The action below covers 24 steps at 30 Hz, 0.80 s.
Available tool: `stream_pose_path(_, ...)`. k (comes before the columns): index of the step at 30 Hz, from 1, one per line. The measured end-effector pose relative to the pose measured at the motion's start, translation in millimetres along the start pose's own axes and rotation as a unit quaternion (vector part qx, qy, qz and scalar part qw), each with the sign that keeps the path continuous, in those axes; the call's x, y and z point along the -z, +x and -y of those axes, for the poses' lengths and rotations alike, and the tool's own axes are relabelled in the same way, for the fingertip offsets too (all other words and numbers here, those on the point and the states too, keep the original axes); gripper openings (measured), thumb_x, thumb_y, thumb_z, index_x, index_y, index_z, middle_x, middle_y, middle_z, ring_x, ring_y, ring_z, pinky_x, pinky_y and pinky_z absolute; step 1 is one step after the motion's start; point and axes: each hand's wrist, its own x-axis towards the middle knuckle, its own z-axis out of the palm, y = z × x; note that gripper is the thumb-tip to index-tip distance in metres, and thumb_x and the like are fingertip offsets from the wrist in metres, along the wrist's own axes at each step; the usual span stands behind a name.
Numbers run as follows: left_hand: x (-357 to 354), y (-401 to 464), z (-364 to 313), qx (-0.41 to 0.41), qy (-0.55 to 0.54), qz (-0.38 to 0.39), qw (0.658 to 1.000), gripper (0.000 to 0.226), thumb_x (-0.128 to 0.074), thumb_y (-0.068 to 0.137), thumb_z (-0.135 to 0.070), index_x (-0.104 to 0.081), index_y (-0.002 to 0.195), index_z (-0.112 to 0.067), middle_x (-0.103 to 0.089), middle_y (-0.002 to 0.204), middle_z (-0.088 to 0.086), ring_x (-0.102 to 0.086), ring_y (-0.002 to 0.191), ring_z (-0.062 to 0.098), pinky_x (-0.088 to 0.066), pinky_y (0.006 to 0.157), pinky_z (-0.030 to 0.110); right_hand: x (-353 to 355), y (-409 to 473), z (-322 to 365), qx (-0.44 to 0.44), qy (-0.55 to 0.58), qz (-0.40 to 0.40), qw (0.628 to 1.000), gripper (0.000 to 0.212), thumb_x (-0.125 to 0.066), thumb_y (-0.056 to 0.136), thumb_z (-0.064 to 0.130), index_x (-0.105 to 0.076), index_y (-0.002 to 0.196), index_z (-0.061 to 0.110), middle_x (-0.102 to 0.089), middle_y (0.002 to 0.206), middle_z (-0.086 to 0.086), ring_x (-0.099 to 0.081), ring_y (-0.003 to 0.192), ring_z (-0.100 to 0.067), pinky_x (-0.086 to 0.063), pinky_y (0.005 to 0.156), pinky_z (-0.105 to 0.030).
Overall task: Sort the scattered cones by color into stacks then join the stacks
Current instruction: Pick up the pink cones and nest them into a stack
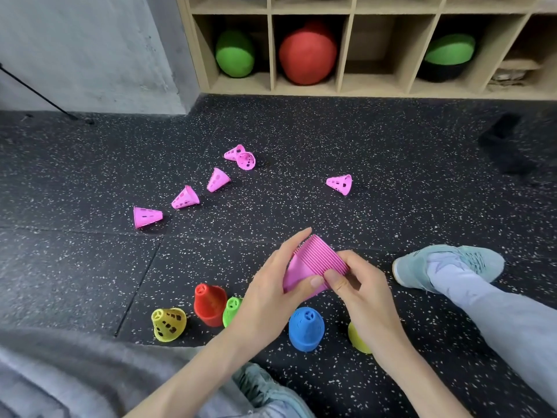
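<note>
Both hands were occupied at lower centre of the frame with a pink stack (313, 263) of nested cones. The left hand (268, 300) gripped it from the left, fingers curled over the top edge and thumb pressed on the near face. The right hand (358, 285) pinched the stack's right end between thumb and bent fingers. The stack was held clear of the speckled floor (391, 146), its long axis running diagonally from lower left to upper right in the frame. Which end was the narrow one could not be fully determined, the hands covering both.

Progress, as judged: sorting appeared largely done for the other colours. Along the bottom of the frame stood a yellow stack (168, 324), a red stack (210, 304), a green stack (232, 310) partly hidden behind the left hand, a blue stack (306, 328), and a yellow-green piece (357, 337) mostly hidden by the right wrist.

Outstanding: six loose pink cones lay on their sides across the middle of the frame, five in a diagonal line from middle left (147, 216) up to a touching pair at upper centre (245, 160), and one apart at middle right (340, 184). These remained to be collected, and joining of the stacks had not begun.
</note>
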Motion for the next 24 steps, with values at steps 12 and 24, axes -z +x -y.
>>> stream_pose_path(12, 0, 0, 4, -0.028, 0.062, -0.006, 0.998, 0.067, -0.071, 0.087, -0.054, -0.035, 0.144, -0.058, -0.060, 0.111, -0.018, -0.055, 0.085, 0.000, -0.045, 0.082, 0.023, 19, 8, -7, -0.049, 0.020, 0.068, 0.996, 0.034, -0.053, 0.097, 0.035, -0.069, 0.123, 0.019, -0.074, 0.111, 0.015, -0.065, 0.107, 0.003, -0.048, 0.092, -0.017)
stream_pose_path(24, 8, 20, 42, 0.032, 0.000, -0.086, 0.996, 0.068, -0.072, 0.084, -0.055, -0.036, 0.141, -0.060, -0.066, 0.119, -0.011, -0.064, 0.095, 0.012, -0.057, 0.086, 0.043, 26, 97, -50, -0.086, -0.017, 0.079, 0.993, 0.026, -0.054, 0.104, 0.016, -0.071, 0.119, 0.030, -0.073, 0.119, 0.013, -0.068, 0.112, -0.005, -0.055, 0.100, -0.036)
